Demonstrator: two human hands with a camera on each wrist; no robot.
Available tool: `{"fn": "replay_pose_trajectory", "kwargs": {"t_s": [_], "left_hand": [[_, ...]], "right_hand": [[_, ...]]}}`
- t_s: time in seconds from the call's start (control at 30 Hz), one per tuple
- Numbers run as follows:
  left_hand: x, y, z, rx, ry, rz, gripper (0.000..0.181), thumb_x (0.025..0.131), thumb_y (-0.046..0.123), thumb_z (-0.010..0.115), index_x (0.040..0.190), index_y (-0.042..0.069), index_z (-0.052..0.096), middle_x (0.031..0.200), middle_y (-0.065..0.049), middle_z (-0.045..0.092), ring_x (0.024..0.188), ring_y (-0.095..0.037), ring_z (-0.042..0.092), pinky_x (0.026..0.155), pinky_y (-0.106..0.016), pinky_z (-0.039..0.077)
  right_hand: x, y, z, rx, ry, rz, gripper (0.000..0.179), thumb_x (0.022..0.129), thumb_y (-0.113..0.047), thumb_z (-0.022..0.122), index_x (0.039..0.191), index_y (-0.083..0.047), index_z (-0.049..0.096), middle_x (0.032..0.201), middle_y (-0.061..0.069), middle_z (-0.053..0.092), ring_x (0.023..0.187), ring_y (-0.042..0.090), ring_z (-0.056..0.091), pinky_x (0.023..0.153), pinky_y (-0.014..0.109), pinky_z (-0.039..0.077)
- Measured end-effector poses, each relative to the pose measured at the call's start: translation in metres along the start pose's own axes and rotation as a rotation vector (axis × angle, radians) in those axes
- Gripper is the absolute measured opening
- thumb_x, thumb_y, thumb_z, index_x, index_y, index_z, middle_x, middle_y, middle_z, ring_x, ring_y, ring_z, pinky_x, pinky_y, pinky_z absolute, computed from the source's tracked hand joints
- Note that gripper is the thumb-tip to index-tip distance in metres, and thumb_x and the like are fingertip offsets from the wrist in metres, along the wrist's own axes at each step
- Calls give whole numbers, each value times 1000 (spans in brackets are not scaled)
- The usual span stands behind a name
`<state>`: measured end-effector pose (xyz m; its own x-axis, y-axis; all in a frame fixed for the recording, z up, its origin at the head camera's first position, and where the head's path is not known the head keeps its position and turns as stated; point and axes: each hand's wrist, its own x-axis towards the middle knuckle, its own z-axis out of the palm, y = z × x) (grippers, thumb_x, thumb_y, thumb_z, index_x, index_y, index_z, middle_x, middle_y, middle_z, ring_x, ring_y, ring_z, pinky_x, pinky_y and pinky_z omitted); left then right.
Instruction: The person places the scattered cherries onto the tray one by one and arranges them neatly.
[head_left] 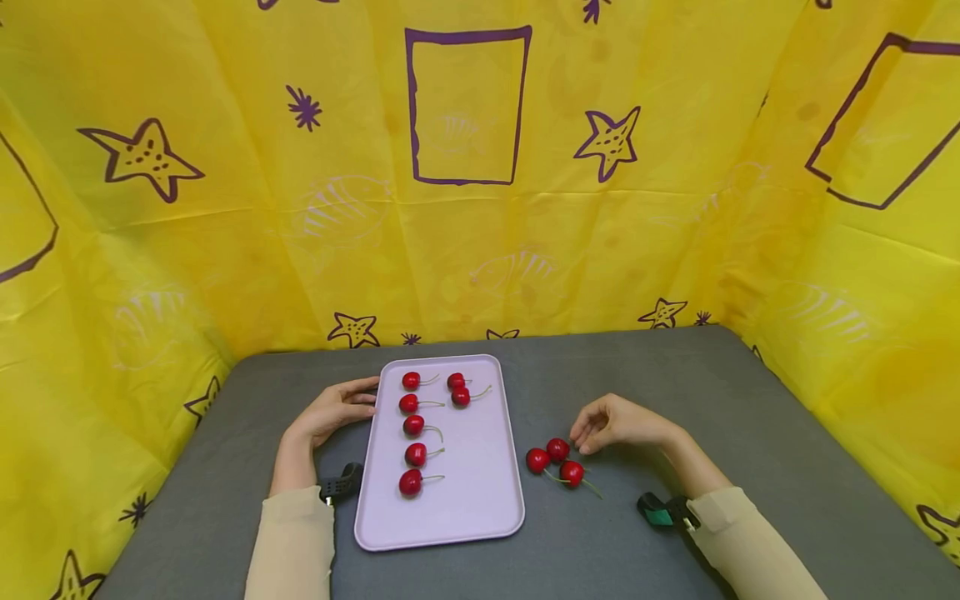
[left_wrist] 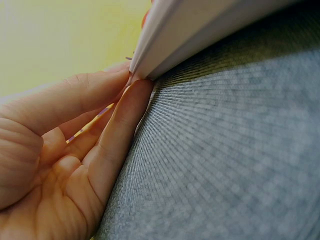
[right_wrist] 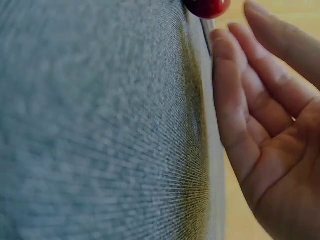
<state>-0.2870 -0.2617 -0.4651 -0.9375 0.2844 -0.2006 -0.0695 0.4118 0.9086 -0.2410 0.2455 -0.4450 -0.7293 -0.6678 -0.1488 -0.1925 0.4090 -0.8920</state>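
Observation:
A pale lilac tray (head_left: pixel 480 467) lies on the table with several red cherries on it. A column of cherries (head_left: pixel 414 426) runs down its left part, and two more cherries (head_left: pixel 461 397) sit close together at the upper right. My left hand (head_left: pixel 333 412) is at the tray's left edge; in the left wrist view, thumb and finger (left_wrist: pixel 135 97) pinch the rim. Three stemmed cherries (head_left: pixel 557 450) cluster on the table right of the tray. Beside them is my right hand (head_left: pixel 618 423), fingers loosely bent, holding nothing. The right wrist view shows one cherry (right_wrist: pixel 207 6) just beyond the fingertips.
The table has a grey cloth (head_left: pixel 600 542). A yellow curtain (head_left: pixel 465 225) with purple starfish drawings surrounds its back and sides. Black wrist straps (head_left: pixel 343 483) sit near both cream sleeves (head_left: pixel 291 542).

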Motion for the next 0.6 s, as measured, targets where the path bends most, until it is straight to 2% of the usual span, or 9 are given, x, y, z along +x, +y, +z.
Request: {"fn": "replay_pose_trajectory", "kwargs": {"t_s": [0.27, 0.6], "left_hand": [[1, -1, -1, 0, -1, 4, 70, 91, 21, 71, 152, 6, 38, 142, -24, 54, 118, -21, 61, 105, -39, 53], [0, 0, 0, 12, 5, 4, 70, 92, 22, 70, 152, 6, 38, 142, -24, 54, 118, -21, 60, 106, -41, 52]], "right_hand": [[-9, 9, 0, 14, -19, -50, 23, 83, -9, 77, 102, 4, 72, 95, 28, 73, 77, 8, 72, 71, 24, 61], [-13, 11, 5, -20, -48, -65, 23, 80, -10, 80, 97, 3, 72, 88, 27, 72, 72, 4, 68, 68, 23, 60]]}}
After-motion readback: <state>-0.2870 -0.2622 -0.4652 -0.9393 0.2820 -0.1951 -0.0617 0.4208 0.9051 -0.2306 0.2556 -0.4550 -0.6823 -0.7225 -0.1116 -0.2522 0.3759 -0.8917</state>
